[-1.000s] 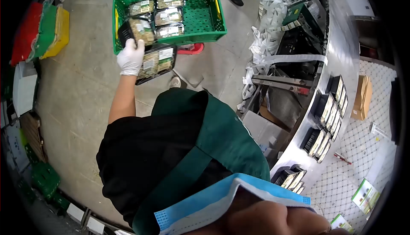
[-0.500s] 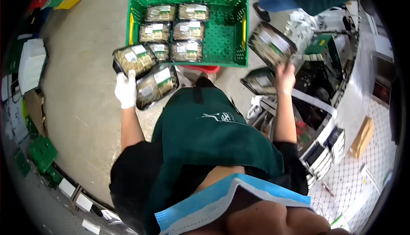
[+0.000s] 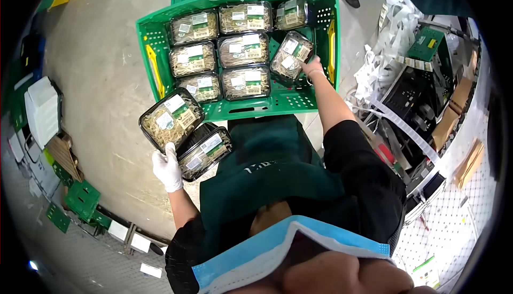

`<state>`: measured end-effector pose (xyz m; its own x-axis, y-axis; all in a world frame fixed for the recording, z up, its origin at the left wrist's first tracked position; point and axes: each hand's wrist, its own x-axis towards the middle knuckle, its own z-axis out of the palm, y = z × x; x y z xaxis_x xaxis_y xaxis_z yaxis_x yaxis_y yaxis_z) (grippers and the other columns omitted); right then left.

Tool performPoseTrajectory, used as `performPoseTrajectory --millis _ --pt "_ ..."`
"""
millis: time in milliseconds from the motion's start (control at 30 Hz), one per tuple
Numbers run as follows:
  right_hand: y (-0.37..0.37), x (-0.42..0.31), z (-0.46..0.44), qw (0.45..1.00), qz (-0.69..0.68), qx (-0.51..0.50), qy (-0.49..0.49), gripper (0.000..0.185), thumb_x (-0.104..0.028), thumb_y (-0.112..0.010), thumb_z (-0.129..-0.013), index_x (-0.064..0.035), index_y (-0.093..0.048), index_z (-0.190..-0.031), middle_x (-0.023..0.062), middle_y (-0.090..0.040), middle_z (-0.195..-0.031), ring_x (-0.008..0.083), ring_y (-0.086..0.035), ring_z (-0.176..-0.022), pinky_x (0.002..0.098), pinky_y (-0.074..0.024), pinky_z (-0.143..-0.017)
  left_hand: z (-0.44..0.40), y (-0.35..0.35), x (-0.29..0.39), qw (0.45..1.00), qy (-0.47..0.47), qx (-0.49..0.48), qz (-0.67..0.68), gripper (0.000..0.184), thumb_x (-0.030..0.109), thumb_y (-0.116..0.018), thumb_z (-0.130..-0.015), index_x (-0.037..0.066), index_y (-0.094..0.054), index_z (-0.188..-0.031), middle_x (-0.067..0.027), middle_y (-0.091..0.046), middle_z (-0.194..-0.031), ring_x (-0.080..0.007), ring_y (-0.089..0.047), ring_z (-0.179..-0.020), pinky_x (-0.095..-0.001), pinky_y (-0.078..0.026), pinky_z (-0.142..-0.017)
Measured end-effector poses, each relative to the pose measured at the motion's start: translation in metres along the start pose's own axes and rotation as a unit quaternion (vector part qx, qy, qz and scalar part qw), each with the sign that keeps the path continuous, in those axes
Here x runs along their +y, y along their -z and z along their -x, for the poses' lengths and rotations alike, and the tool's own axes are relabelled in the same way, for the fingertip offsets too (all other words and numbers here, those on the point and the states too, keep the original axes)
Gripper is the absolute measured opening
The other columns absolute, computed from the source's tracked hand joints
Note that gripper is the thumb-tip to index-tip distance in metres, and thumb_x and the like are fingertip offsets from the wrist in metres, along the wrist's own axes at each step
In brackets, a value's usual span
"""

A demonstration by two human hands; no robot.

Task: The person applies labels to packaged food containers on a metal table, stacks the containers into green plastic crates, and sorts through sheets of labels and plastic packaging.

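- From where I stand, the green plastic crate [image 3: 291, 103] is right in front of the person, with clear-topped black trays [image 3: 245, 50] of strawlike strands in it: three down its left side, three down the middle.
- On the right, a far tray [image 3: 292, 13] sits by the far wall; nearer the person, a tilted tray [image 3: 292, 56] lies askew, the bare right hand [image 3: 312, 66] at its edge. Most of those fingers are hidden, so I cannot tell how tightly they close.
- The white-gloved left hand [image 3: 168, 168] grips an upper tray [image 3: 172, 120] at its near corner, thumb on top, just outside the crate's front left corner. A lower tray [image 3: 207, 152] is against it; how the hidden fingers share the load, I can't see.
- My advice: square the tilted tray to its neighbours, hold it by the rim and set it down flat, label up, so its lid isn't pressed.
- I'd also hold the left wrist level; smooth plastic could slide, and that corner grip looks slim.
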<state>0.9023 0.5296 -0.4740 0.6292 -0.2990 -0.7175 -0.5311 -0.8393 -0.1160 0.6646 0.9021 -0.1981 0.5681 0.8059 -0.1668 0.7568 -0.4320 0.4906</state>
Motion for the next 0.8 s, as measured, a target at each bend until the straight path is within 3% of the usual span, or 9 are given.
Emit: performPoseTrajectory --millis 67,167,267,367,433,467,633,767,800 --pt "-0.049 0.024 -0.036 0.973 -0.162 0.024 -0.164 0.087 -0.045 -0.066 -0.059 0.0045 -0.030 -0.120 0.0219 -0.049 -0.110 0.0304 -0.052 -0.098 0.0364 -0.0419 -0.081 -0.011 -0.008 -0.005 1.000 0.000 -0.010 0.006 0.033 0.017 -0.063 -0.076 0.005 -0.038 -0.057 0.0008 -0.039 -0.049 -0.0070 -0.030 -0.047 -0.0232 -0.030 -0.042" --pt "-0.104 0.028 -0.041 0.868 -0.492 -0.035 -0.055 0.059 -0.041 -0.065 -0.064 0.0069 -0.052 -0.097 0.0194 -0.058 -0.093 0.0317 -0.058 -0.079 0.0349 -0.0441 -0.068 -0.024 -0.016 -0.008 0.999 -0.004 -0.009 0.047 0.035 0.013 -0.064 -0.076 0.006 -0.036 -0.055 0.0031 -0.037 -0.049 -0.0049 -0.029 -0.048 -0.0213 -0.028 -0.041" --pt "-0.097 0.053 -0.045 0.904 -0.382 -0.072 -0.180 0.045 -0.026 -0.067 -0.066 0.0052 -0.052 -0.095 0.0178 -0.058 -0.092 0.0324 -0.057 -0.078 0.0337 -0.0443 -0.068 -0.031 -0.021 -0.007 0.999 -0.027 -0.038 0.019 0.036 0.013 -0.063 -0.076 0.006 -0.035 -0.055 0.0040 -0.036 -0.049 -0.0042 -0.028 -0.048 -0.0209 -0.027 -0.041" --pt "-0.165 0.078 -0.051 0.965 -0.256 0.003 -0.050 0.042 -0.025 -0.056 -0.076 0.0055 -0.045 -0.103 0.0140 -0.059 -0.090 0.0297 -0.058 -0.071 0.0338 -0.0469 -0.066 -0.036 -0.028 0.007 0.996 -0.017 -0.076 0.042 0.031 0.012 -0.062 -0.077 0.006 -0.039 -0.056 0.0045 -0.038 -0.050 -0.0036 -0.030 -0.049 -0.0199 -0.028 -0.042" --pt "-0.160 0.022 -0.008 0.828 -0.533 -0.004 -0.171 0.039 -0.026 -0.052 -0.079 0.0038 -0.045 -0.104 0.0146 -0.059 -0.087 0.0250 -0.059 -0.064 0.0326 -0.0479 -0.057 -0.040 -0.035 0.012 0.994 -0.019 -0.087 0.066 0.029 0.013 -0.062 -0.077 0.006 -0.042 -0.058 0.0046 -0.039 -0.051 -0.0032 -0.030 -0.049 -0.0195 -0.028 -0.042" --pt "-0.118 -0.018 0.020 0.655 -0.717 -0.041 -0.234 0.037 -0.025 -0.050 -0.080 0.0033 -0.045 -0.103 0.0153 -0.060 -0.085 0.0227 -0.059 -0.061 0.0311 -0.0478 -0.052 -0.041 -0.035 0.016 0.994 -0.021 -0.091 0.065 0.027 0.012 -0.062 -0.077 0.005 -0.044 -0.059 0.0047 -0.040 -0.052 -0.0030 -0.031 -0.049 -0.0191 -0.028 -0.042" --pt "-0.026 -0.055 0.032 0.959 -0.220 -0.172 -0.040 0.036 -0.032 -0.057 -0.074 0.0026 -0.053 -0.082 0.0117 -0.059 -0.057 0.0172 -0.055 -0.046 0.0275 -0.0435 -0.042 -0.043 -0.031 0.011 0.994 -0.037 -0.081 0.068 0.031 0.009 -0.062 -0.076 0.006 -0.038 -0.057 0.0053 -0.037 -0.051 -0.0031 -0.029 -0.049 -0.0199 -0.027 -0.041" --pt "-0.034 -0.090 -0.028 0.924 -0.291 0.233 0.082 0.092 -0.047 -0.072 -0.056 0.0076 -0.025 -0.113 0.0168 -0.059 -0.076 0.0201 -0.060 -0.061 0.0273 -0.0472 -0.059 -0.042 -0.037 0.014 0.996 -0.040 -0.079 0.024 0.036 0.010 -0.063 -0.076 0.007 -0.033 -0.054 0.0041 -0.032 -0.049 -0.0044 -0.027 -0.047 -0.0209 -0.025 -0.040" --pt "0.007 -0.113 -0.011 0.904 -0.419 0.079 -0.022 0.082 -0.046 -0.068 -0.063 0.0104 -0.028 -0.106 0.0181 -0.060 -0.075 0.0238 -0.061 -0.063 0.0270 -0.0470 -0.059 -0.041 -0.037 0.011 0.996 -0.040 -0.081 0.020 0.036 0.010 -0.063 -0.076 0.007 -0.033 -0.054 0.0041 -0.032 -0.049 -0.0044 -0.027 -0.047 -0.0209 -0.025 -0.040"
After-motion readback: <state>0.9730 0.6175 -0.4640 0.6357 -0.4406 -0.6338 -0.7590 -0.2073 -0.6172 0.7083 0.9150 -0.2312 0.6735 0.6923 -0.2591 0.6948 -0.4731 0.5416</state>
